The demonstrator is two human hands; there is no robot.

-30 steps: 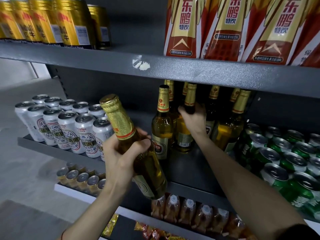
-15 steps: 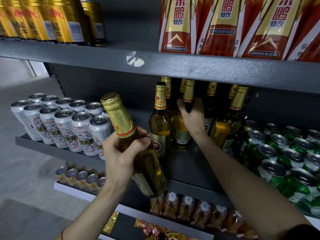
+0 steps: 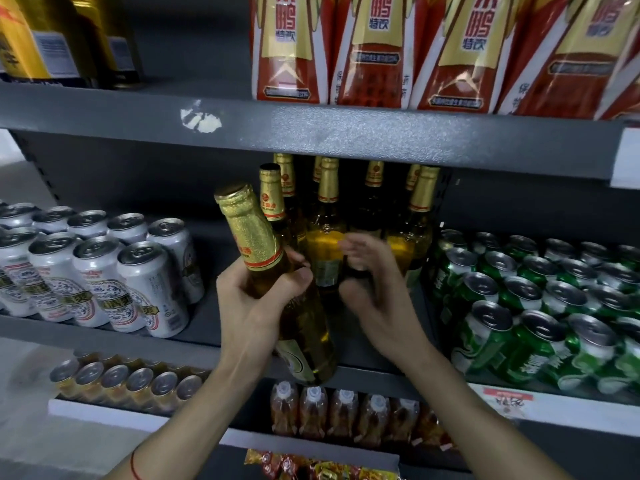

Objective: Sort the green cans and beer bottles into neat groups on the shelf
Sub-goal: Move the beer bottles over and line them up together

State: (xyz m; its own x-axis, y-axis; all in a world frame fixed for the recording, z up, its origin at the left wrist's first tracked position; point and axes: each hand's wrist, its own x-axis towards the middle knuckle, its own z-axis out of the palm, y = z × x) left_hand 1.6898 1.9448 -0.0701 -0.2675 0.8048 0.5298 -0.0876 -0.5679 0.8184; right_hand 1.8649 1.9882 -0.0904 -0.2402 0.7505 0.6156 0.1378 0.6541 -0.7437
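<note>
A beer bottle (image 3: 277,289), gold-foiled at the neck and filled with amber liquid, is gripped around its shoulder by the left hand (image 3: 258,306); it is tilted, cap toward the upper left, base in front of the middle shelf (image 3: 194,336) edge. The right hand (image 3: 375,299) is seen blurred, fingers spread and curled, nothing held, just in front of the standing bottles (image 3: 327,237). These bottles, capped and filled with the same amber liquid, are grouped upright at mid-shelf. Green cans (image 3: 533,306), sealed, are packed in rows to their right. White cans (image 3: 104,271), sealed, are grouped at the left end. On the upper shelf, red-and-gold cartons (image 3: 374,50) and gold cans (image 3: 41,39) are noted. Small capped bottles (image 3: 346,410) are observed on the shelf below.
</note>
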